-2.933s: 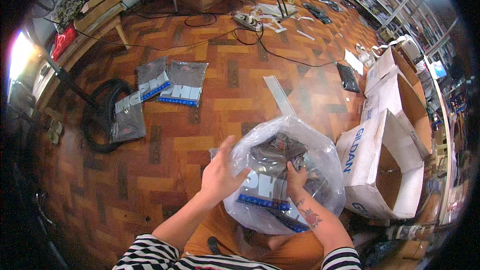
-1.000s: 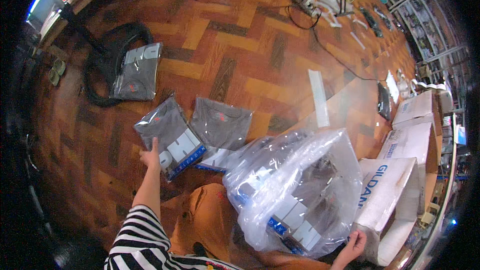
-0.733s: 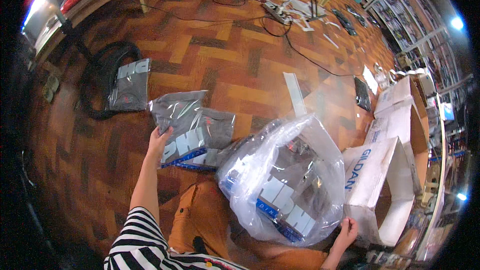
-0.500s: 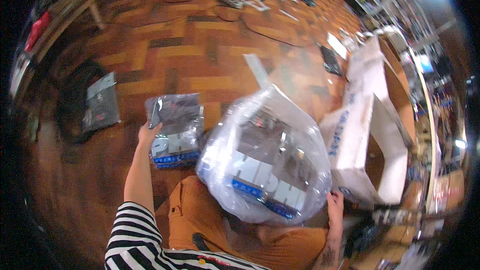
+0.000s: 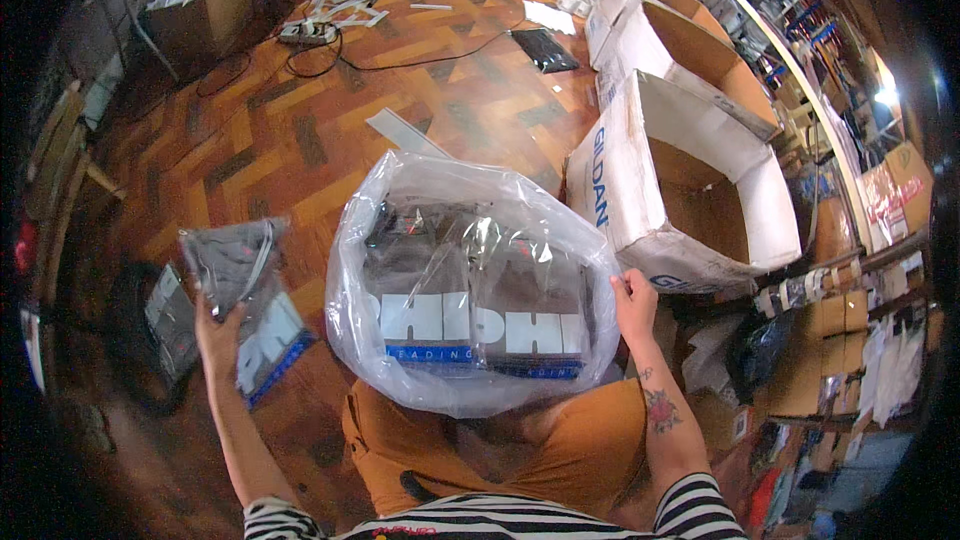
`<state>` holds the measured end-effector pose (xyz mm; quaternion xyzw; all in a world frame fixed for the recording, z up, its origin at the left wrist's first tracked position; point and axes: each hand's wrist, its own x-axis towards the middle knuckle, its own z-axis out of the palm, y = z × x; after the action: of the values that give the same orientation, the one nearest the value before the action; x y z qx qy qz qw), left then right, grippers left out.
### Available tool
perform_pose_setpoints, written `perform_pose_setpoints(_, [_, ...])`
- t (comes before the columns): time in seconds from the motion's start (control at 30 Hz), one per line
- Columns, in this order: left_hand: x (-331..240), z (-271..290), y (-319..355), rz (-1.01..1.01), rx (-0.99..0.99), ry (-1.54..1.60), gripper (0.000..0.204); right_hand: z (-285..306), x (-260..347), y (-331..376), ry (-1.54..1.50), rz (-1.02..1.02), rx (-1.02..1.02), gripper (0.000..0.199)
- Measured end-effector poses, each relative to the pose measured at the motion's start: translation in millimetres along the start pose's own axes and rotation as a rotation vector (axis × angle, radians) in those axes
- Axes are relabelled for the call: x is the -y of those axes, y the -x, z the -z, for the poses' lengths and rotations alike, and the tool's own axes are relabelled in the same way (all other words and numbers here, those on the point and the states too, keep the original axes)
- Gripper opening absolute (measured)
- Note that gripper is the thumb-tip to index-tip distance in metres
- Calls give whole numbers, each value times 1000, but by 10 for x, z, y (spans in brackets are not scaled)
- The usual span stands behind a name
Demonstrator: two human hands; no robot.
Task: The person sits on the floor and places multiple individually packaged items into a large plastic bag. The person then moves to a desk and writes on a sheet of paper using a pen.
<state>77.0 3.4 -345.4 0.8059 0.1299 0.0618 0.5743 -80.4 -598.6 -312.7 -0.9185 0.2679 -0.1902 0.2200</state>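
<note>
My left hand (image 5: 218, 328) pinches a clear plastic packet with a folded dark garment (image 5: 232, 265) inside. Just below it, a similar packet with a white and blue print (image 5: 270, 352) shows; I cannot tell whether the two are apart. Between my knees stands a large clear plastic bag (image 5: 345, 290), its mouth spread wide. Dark packaged garments (image 5: 525, 285) lie side by side in it, with white blocks and blue strips along their near ends. At the bag's right rim, my right hand (image 5: 636, 305) is closed on the plastic.
Another dark packet (image 5: 170, 325) lies at the far left. White cardboard boxes (image 5: 625, 175) stand open on the right, before crowded shelves. A pale strip (image 5: 405, 133) lies beyond the bag. Farther off are a power strip (image 5: 308, 33) with a cable and a black packet (image 5: 545, 50).
The view has swung, bringing the boxes further into the picture. My left hand has moved left with the packet, farther from the bag. My right hand now grips the bag's rim higher up.
</note>
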Motion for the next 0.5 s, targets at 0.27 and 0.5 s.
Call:
perform_pose_setpoints(0.27, [-1367, -96, 555, -175, -50, 645, 47, 3, -78, 57, -249, -140, -171, 20])
perform_pose_setpoints(0.5, [-1010, -2462, 944, 354, 928, 62, 64, 17, 8, 23, -302, -155, -232, 25])
